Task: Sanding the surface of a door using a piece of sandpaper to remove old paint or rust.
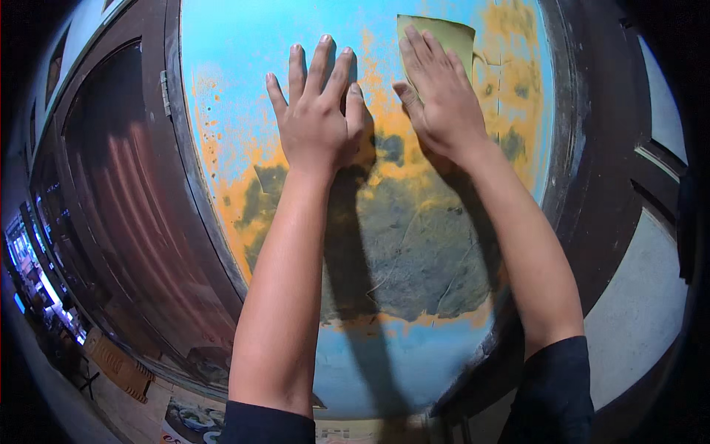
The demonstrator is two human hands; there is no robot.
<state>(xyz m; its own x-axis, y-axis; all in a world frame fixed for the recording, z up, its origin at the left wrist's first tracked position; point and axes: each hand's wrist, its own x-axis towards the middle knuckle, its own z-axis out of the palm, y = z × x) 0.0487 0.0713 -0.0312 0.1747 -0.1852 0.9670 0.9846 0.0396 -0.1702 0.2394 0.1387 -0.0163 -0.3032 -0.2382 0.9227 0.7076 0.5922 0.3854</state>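
Note:
In front of me is a door panel point(421, 244) with worn light-blue paint, orange patches and a large dark, rough area with cracked lines. My left hand point(316, 119) is spread flat against its upper part, fingers apart and holding nothing. To the right, my right hand point(444, 102) presses a sheet of yellowish sandpaper point(452, 30) to the blue and orange surface. The fingers lie over the sheet, its top edge and upper corners showing beyond them. Its lower part is hidden under the palm. Both arms cast dark shadows down the panel.
A dark wooden frame with a metal hinge point(165, 93) borders the panel at left. Beyond it stands a glazed door leaf with a reddish curtain point(150, 188) behind. Low at left are a wooden bench point(116, 363) and a printed poster point(191, 419). Dark framing point(604, 166) borders the right.

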